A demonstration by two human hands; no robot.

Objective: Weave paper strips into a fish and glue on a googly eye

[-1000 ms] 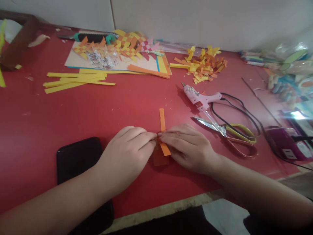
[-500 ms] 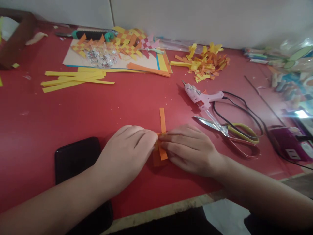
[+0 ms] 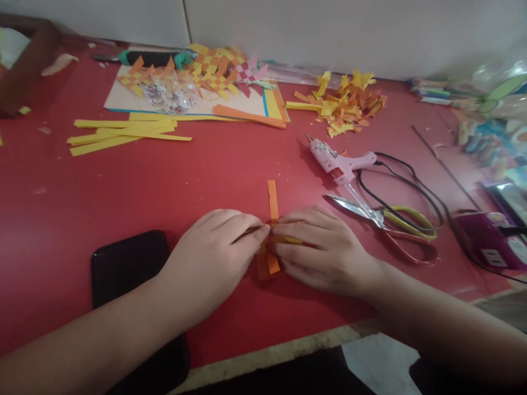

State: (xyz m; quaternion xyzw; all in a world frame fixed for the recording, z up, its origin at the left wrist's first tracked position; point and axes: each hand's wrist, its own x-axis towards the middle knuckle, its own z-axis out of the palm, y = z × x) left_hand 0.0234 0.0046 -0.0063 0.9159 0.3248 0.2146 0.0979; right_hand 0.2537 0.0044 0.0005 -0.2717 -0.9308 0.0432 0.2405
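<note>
Orange paper strips (image 3: 273, 200) cross yellow ones (image 3: 293, 240) in a small bundle low on the red table. My left hand (image 3: 224, 249) pinches the bundle from the left, thumb and fingers closed at the crossing. From the right, my right hand (image 3: 323, 249) grips the same strips, its fingers bent over them and a yellow strip showing between two fingers. One orange strip end sticks up past the fingertips and others point toward me. The fingers cover most of the crossing. Beneath my left forearm lies a black phone-like slab (image 3: 129, 263).
Right of my hands lie scissors (image 3: 356, 208) and a pink glue gun (image 3: 341, 162) with its black cord. Farther back are loose yellow strips (image 3: 123, 134), woven paper pieces (image 3: 214, 71) and a heap of paper scraps (image 3: 349, 104). A purple box (image 3: 486, 241) stands far right.
My left fingertips have shifted slightly right, to the crossing. My right fingers have parted a little, showing more of the yellow strip. The orange strip ends moved slightly left.
</note>
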